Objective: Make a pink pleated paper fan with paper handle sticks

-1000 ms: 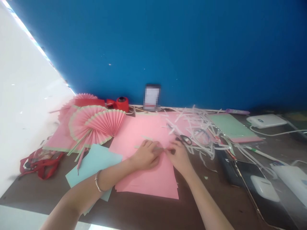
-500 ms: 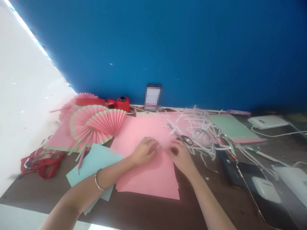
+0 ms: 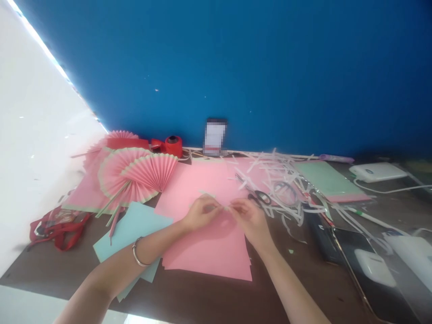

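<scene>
Over a stack of pink paper sheets (image 3: 216, 256), my left hand (image 3: 203, 212) pinches with thumb and forefinger. My right hand (image 3: 249, 219) is in a similar pinch just beside it, the fingertips of both almost meeting. Something small and pale seems to be between them, too small to name. A thin light-green paper strip (image 3: 206, 193) lies on the pink sheets just beyond my left hand. Black-handled scissors (image 3: 262, 198) rest past my right hand. Light-blue paper sheets (image 3: 135, 225) lie partly under my left forearm.
Pleated pink paper fans (image 3: 158, 173) lie at the left, near a red strap (image 3: 72, 234). White paper strips (image 3: 270, 168) are heaped at the back right around a tape roll (image 3: 285, 192). A phone (image 3: 371, 279) bearing a white case (image 3: 375, 267) lies at the right. A blue wall (image 3: 236, 67) stands behind.
My right hand has moved slightly left and its fingers have closed into a pinch beside my left hand's fingertips. My left hand has barely moved.
</scene>
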A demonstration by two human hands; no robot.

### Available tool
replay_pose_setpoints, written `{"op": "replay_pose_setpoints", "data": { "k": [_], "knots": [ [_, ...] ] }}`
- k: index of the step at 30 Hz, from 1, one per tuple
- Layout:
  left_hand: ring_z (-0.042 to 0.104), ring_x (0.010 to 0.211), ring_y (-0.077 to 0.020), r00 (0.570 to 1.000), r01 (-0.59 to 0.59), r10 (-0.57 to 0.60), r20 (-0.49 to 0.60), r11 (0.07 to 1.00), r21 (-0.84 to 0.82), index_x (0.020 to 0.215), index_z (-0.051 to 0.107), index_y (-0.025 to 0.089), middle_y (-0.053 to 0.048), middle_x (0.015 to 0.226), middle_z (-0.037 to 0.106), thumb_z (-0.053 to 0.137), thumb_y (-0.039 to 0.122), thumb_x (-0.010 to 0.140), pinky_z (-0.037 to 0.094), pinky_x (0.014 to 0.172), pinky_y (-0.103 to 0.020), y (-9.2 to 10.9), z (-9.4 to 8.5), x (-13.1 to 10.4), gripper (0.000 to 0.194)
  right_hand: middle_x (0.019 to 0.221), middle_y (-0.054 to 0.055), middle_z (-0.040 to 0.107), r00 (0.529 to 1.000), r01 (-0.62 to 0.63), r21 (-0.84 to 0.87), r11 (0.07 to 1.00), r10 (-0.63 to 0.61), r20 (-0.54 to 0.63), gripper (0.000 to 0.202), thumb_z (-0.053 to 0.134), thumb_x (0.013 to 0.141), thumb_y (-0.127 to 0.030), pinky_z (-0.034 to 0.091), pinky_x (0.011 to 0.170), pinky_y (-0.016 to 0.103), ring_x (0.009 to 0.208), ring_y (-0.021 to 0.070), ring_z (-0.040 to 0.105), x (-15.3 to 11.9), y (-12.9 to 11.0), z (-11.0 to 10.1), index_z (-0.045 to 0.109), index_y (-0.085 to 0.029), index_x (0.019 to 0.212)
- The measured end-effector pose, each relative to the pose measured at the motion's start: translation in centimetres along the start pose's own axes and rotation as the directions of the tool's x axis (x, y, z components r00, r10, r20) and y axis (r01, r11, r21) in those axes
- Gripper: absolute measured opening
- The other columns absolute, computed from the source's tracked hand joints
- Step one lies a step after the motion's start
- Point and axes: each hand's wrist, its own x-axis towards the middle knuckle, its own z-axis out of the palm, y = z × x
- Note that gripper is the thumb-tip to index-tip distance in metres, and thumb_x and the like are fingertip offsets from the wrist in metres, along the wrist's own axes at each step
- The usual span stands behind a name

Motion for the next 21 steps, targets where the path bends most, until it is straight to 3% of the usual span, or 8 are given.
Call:
{"op": "replay_pose_setpoints", "data": {
  "k": [8, 14, 17, 21],
  "knots": [
    [0.056, 0.078, -0.0157, 0.999, -0.047, 0.047, 0.016, 0.999, 0.022, 0.076, 0.066, 0.018, -0.002, 0.075, 0.068, 0.05, 0.035, 0.084, 0.043, 0.078, -0.032, 0.6, -0.3, 0.1, 0.025, 0.083, 0.006, 0.065, 1.0, 0.001, 0.052, 0.999, 0.0, -0.013, 0.019, 0.063, 0.072, -0.032, 0.051, 0.075, 0.035, 0.08, 0.0192, 0.062, -0.2, -0.2, 0.3, 0.059, -0.018, 0.084],
    [0.057, 0.081, -0.0162, 0.991, -0.134, 0.132, 0.023, 0.963, 0.236, 0.087, 0.063, 0.018, -0.003, 0.084, 0.067, 0.044, 0.031, 0.085, 0.041, 0.078, -0.032, 0.7, -0.3, -0.1, 0.023, 0.083, 0.006, 0.065, 0.987, 0.157, -0.222, 0.962, -0.146, 0.064, 0.01, 0.053, 0.08, -0.026, 0.05, 0.075, 0.032, 0.079, 0.0181, 0.063, -0.8, -0.6, 0.6, 0.057, -0.02, 0.086],
    [0.054, 0.081, -0.0171, 0.958, -0.27, 0.286, 0.027, 0.866, 0.422, 0.086, 0.06, 0.017, -0.005, 0.08, 0.064, 0.044, 0.026, 0.083, 0.039, 0.078, -0.033, 0.3, -0.1, -0.3, 0.019, 0.084, 0.004, 0.066, 0.968, 0.248, -0.356, 0.901, -0.223, 0.112, 0.012, 0.047, 0.081, -0.019, 0.05, 0.075, 0.031, 0.079, 0.0174, 0.064, -1.3, -0.9, 1.0, 0.054, -0.021, 0.09],
    [0.051, 0.085, -0.0199, 0.887, -0.412, 0.446, 0.125, 0.637, 0.652, 0.08, 0.058, 0.017, -0.006, 0.076, 0.06, 0.044, 0.02, 0.081, 0.035, 0.081, -0.037, -0.6, 0.1, -0.4, 0.014, 0.085, 0.004, 0.067, 0.946, 0.322, -0.516, 0.794, -0.285, 0.152, 0.02, 0.039, 0.081, -0.013, 0.051, 0.071, 0.031, 0.078, 0.0181, 0.065, -1.7, -0.8, 1.3, 0.053, -0.021, 0.094]
  ]
}}
